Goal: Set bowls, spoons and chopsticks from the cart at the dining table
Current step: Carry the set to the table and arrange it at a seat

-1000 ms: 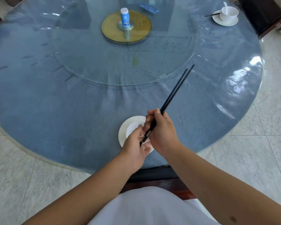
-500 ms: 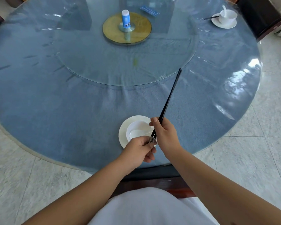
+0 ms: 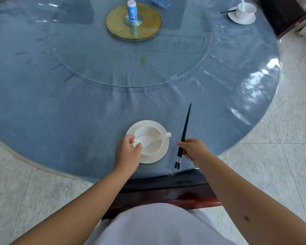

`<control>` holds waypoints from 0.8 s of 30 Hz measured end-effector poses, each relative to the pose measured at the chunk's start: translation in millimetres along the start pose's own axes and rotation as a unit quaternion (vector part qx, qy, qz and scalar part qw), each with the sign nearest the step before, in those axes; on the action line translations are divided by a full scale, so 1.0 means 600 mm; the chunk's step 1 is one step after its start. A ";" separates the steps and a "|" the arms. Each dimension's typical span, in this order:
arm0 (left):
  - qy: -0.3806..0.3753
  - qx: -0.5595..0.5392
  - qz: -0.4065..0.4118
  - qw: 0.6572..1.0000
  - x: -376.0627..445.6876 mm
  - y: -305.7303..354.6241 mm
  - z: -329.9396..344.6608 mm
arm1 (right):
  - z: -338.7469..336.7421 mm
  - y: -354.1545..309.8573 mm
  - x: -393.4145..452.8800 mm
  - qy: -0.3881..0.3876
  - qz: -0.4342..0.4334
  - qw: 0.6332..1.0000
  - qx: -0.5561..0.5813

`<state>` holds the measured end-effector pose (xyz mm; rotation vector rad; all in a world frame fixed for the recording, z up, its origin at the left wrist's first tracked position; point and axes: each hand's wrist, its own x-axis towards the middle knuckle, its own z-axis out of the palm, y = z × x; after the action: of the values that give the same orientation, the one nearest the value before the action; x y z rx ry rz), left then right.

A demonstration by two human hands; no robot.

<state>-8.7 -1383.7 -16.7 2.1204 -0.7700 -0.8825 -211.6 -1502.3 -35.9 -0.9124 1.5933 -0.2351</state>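
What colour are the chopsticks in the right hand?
Black, with pale bands near the butt ends; chopsticks, right hand, head view.

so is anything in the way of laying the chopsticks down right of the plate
Nothing visible. The right hand holds the chopsticks over bare tablecloth, apart from the plate. The spoon handle ends at the plate's rim.
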 end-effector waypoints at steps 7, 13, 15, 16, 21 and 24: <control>-0.069 -0.024 -0.166 0.983 0.040 -0.056 -0.005 | 0.065 0.002 0.023 -0.048 -0.044 0.982 -0.178; -0.076 -0.127 -0.219 0.964 0.045 -0.057 -0.004 | 0.091 0.005 0.029 -0.034 -0.104 0.942 -0.318; -0.082 -0.121 -0.220 0.965 0.049 -0.059 -0.008 | 0.096 0.006 0.027 -0.016 -0.130 0.931 -0.342; -0.080 -0.104 -0.218 0.967 0.053 -0.062 -0.010 | 0.097 0.007 0.026 -0.007 -0.145 0.926 -0.350; -0.079 -0.061 -0.237 0.966 0.084 -0.071 -0.019 | 0.096 0.014 0.028 0.008 -0.173 0.924 -0.341; -0.095 -0.044 -0.230 0.967 0.096 -0.079 -0.019 | 0.096 0.021 0.031 0.025 -0.178 0.936 -0.303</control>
<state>45.6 -1393.8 -68.0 2.1931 -0.3174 -1.3529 -164.1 -1486.9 -72.6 -1.6911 1.5603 -0.0088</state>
